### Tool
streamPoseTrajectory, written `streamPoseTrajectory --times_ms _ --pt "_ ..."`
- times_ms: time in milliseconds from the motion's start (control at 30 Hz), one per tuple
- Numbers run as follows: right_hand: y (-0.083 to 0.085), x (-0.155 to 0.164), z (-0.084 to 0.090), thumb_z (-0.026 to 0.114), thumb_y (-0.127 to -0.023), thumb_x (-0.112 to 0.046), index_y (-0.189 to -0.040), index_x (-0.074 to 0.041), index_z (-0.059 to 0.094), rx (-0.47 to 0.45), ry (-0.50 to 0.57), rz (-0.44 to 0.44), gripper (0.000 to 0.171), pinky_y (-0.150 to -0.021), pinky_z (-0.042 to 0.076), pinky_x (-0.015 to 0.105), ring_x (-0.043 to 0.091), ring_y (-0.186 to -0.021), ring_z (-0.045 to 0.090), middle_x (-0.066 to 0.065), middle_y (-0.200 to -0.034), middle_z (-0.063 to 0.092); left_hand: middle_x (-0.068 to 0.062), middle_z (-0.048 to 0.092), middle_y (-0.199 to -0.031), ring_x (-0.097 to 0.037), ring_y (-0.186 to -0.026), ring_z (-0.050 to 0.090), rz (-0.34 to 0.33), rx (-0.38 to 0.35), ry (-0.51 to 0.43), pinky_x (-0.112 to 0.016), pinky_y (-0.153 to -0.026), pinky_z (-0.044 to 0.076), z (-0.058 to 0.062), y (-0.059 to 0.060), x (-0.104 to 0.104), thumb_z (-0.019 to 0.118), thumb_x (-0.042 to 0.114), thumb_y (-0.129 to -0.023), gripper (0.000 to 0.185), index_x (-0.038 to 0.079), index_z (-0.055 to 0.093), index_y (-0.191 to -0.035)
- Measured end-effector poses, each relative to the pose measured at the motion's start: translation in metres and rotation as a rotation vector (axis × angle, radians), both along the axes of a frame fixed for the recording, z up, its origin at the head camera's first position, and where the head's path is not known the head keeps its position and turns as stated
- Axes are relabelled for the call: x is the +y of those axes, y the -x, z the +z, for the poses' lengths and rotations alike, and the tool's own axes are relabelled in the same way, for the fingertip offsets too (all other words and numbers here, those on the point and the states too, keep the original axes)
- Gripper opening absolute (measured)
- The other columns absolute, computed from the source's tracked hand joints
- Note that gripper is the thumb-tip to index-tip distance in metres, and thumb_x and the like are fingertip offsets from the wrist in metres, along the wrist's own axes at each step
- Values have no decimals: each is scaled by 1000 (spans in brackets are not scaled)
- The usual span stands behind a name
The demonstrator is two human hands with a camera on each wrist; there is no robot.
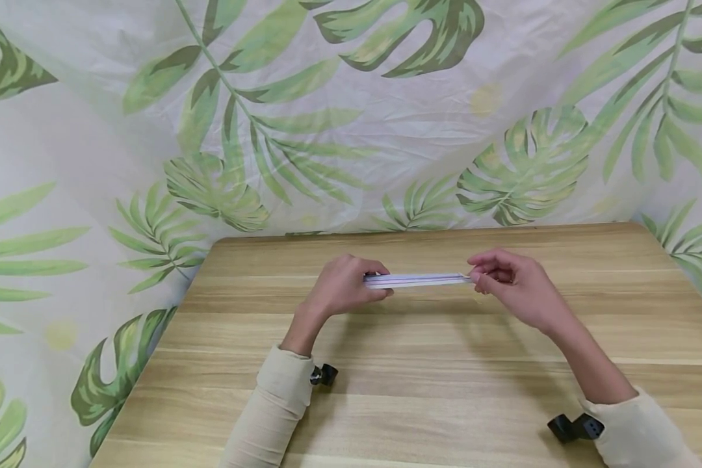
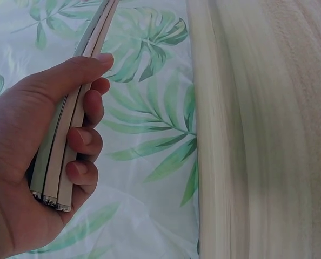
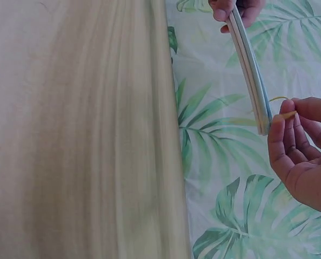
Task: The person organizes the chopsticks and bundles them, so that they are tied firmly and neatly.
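Note:
A flat bundle of pale slats [image 1: 415, 280] is held level a little above the wooden table [image 1: 444, 390]. My left hand [image 1: 345, 286] grips its left end, with the thumb along one side and the fingers curled round the other [image 2: 60, 151]. My right hand [image 1: 503, 276] meets the other end; in the right wrist view its thumb and forefinger [image 3: 282, 116] pinch at the tip of the bundle [image 3: 249, 70], the other fingers curled. A thin yellowish strand shows by that tip. The left hand's fingertips [image 3: 241, 8] appear at the top of that view.
A cloth printed with green leaves [image 1: 351, 130] hangs behind the table and down its left and right sides. Black camera mounts [image 1: 324, 375] [image 1: 573, 429] sit on both wrists over cream sleeves. The table's far edge [image 1: 433, 231] lies just beyond the hands.

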State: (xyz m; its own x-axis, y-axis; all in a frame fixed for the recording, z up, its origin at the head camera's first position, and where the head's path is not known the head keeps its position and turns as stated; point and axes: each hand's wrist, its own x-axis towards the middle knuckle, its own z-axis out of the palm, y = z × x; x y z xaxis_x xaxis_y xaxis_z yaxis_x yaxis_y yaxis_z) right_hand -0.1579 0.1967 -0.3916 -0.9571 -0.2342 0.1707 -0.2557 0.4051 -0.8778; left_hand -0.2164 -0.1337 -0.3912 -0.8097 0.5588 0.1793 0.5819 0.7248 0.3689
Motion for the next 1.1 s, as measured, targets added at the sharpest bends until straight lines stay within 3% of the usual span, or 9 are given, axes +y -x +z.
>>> streamPoseTrajectory --times_ms 167,400,667,833,967,1100 --pt "-5 -2 -5 70 -104 -6 -130 1 69 -28 31 7 28 -78 62 24 13 -87 75 11 -105 75 10 78 -82 -3 -62 57 18 23 -27 -26 -61 45 1 0 -3 89 34 -88 18 23 84 -102" --pt "-11 -5 -15 67 -103 0 -134 5 66 -55 63 44 31 -79 63 29 12 -87 74 20 -110 73 10 78 -80 -4 -61 57 47 48 -58 -27 -60 44 3 0 -6 89 35 -87 19 23 83 -102" --pt "-15 -8 -25 67 -107 -17 -133 0 66 -113 41 29 31 -81 63 32 17 -89 76 24 -110 74 10 78 -81 -4 -60 56 45 44 -69 -26 -59 42 6 0 -6 88 36 -88 20 23 84 -103" --pt "-16 -8 -29 58 -112 -18 -136 4 63 -160 106 51 33 -82 63 32 10 -91 76 15 -110 77 9 79 -84 -4 -61 57 45 51 -88 -26 -60 43 7 0 -7 88 36 -89 22 22 84 -104" --pt "-14 -7 -33 53 -115 -21 -138 7 61 -216 172 63 37 -83 63 32 12 -91 78 9 -107 77 8 80 -84 -4 -62 58 42 62 -116 -26 -61 44 8 0 -8 89 37 -89 23 21 84 -105" --pt "-13 -7 -36 52 -114 -16 -141 10 57 -269 194 73 38 -78 64 33 13 -87 78 18 -109 77 8 80 -85 -3 -62 58 43 65 -133 -26 -61 44 8 -1 -8 89 37 -88 25 20 84 -107"
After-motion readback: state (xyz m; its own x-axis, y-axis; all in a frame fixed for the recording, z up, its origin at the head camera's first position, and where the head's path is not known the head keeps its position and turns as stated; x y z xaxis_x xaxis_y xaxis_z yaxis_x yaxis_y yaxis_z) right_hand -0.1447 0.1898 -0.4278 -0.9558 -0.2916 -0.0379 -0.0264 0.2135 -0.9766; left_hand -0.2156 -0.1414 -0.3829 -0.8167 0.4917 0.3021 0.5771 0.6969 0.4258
